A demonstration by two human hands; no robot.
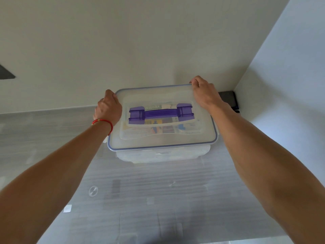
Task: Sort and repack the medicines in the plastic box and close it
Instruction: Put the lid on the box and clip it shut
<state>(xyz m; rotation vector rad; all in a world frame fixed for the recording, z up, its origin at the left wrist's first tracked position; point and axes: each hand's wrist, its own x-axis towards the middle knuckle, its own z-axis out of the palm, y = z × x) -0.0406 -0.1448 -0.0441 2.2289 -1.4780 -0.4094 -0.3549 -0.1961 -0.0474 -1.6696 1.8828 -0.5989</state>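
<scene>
While the plastic box (pixel 163 154) is sitting on the grey worktop (pixel 144 194) close to the white back wall (pixel 140 41), we are noting that its translucent lid (pixel 161 138) is lying on top, blue seal running round the rim. We are seeing a purple carry handle (pixel 161 113) lying flat in the lid's recessed middle, and printed medicine packets (pixel 161 128) are showing dimly through the plastic beneath it. We are observing the left hand (pixel 109 110) gripping the lid's far left corner, fingers curled over the edge, a red string bracelet (pixel 102 122) circling that wrist. We are observing the right hand (pixel 204 93) gripping the far right corner in like manner, fingers curled over the rim. Whether the side latches are fastened we cannot tell. We are recording a dark flat object (pixel 228 100) lying behind the right forearm in the corner where the walls meet; its kind is not discernible. We are also noting a small clear round mark (pixel 93 191) and a pale square patch (pixel 67 208) on the near worktop.
</scene>
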